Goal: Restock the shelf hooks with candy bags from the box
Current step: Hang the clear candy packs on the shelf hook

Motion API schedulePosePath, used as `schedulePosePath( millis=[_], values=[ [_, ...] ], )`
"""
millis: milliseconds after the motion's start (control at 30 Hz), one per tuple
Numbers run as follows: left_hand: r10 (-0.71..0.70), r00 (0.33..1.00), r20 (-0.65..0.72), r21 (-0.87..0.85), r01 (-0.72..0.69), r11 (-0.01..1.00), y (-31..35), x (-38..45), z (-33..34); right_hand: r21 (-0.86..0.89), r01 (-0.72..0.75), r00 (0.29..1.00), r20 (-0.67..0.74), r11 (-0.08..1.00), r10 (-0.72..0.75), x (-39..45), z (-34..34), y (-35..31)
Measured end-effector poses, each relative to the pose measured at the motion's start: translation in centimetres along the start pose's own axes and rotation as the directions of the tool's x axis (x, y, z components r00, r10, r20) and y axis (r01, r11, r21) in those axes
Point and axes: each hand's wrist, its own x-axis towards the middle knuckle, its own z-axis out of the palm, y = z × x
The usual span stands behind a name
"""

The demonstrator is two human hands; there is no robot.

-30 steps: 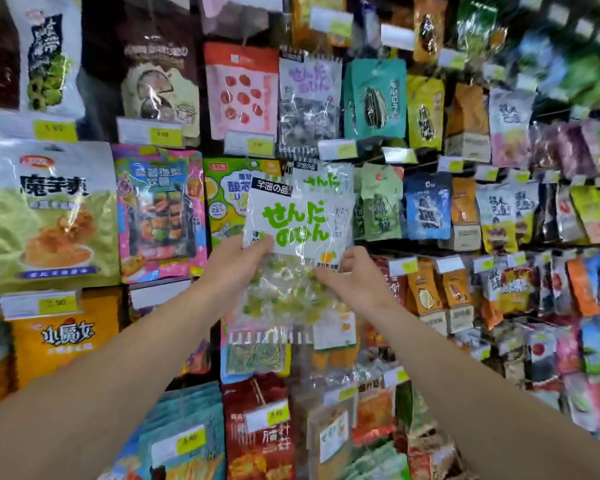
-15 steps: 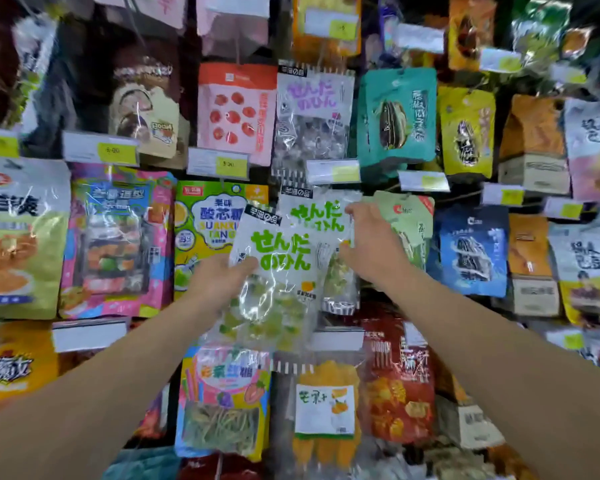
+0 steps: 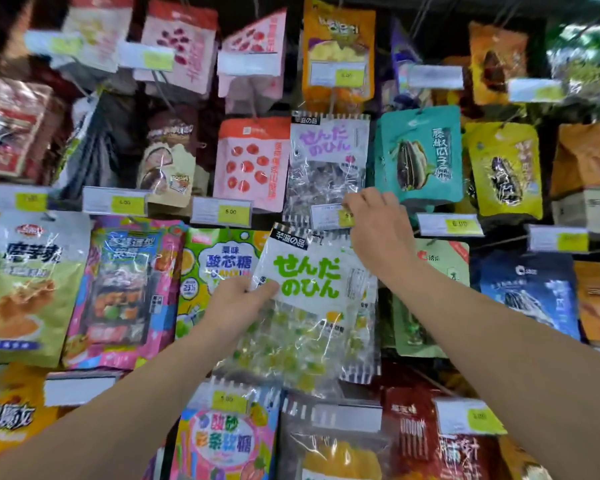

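Head view: your left hand (image 3: 238, 303) is gripping the green-lettered candy bag (image 3: 309, 299) by its left edge, just below the price tag (image 3: 331, 216). Your right hand (image 3: 378, 233) is pinching that tag, lifting it clear of the hook. You are not yet hanging the bag. Matching bags behind are mostly covered; the hook tip and the box are not showing.

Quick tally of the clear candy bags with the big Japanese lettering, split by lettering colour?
Green lettering: 1, the bag gripped by the left hand
Purple lettering: 1, the bag hanging above the right hand
Total: 2
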Motion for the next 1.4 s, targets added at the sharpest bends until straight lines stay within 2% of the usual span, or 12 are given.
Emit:
schedulePosePath(
  millis=[200,333,567,833,1067,1233,1400],
  values=[
    [0.023,1.0,-0.017,-0.049,-0.023,0.999,1.1,1.0,1.7,0.223,0.032,0.998,0.047,0.974,-0.044,0.6,-0.5,1.3],
    [0.029,0.999,-0.028,-0.04,-0.03,0.999,1.4,1.5,2.8,0.303,-0.015,0.998,0.064,0.953,-0.004,1.5,-1.5,2.3],
    [0.013,0.998,-0.056,0.029,-0.012,1.0,2.3,2.4,4.4,0.304,-0.025,0.999,0.044,0.953,0.012,1.6,-1.7,3.0],
    [-0.061,0.992,-0.111,0.037,0.065,0.997,2.8,2.6,5.6,0.339,-0.02,0.999,0.046,0.94,0.004,1.0,-1.9,3.1],
    [-0.126,0.987,-0.1,0.016,0.128,0.992,1.6,2.7,4.9,0.358,-0.001,0.999,0.038,0.934,-0.013,0.7,-1.6,2.9],
    [-0.103,0.994,-0.025,0.017,0.104,0.994,1.6,1.6,5.3,0.371,0.003,1.0,0.018,0.929,-0.011,0.6,-1.4,2.8],
    [-0.058,0.997,-0.051,0.021,0.059,0.998,1.8,1.7,5.3,0.38,0.002,1.0,0.016,0.925,-0.009,0.5,-1.4,2.8]
  ],
)
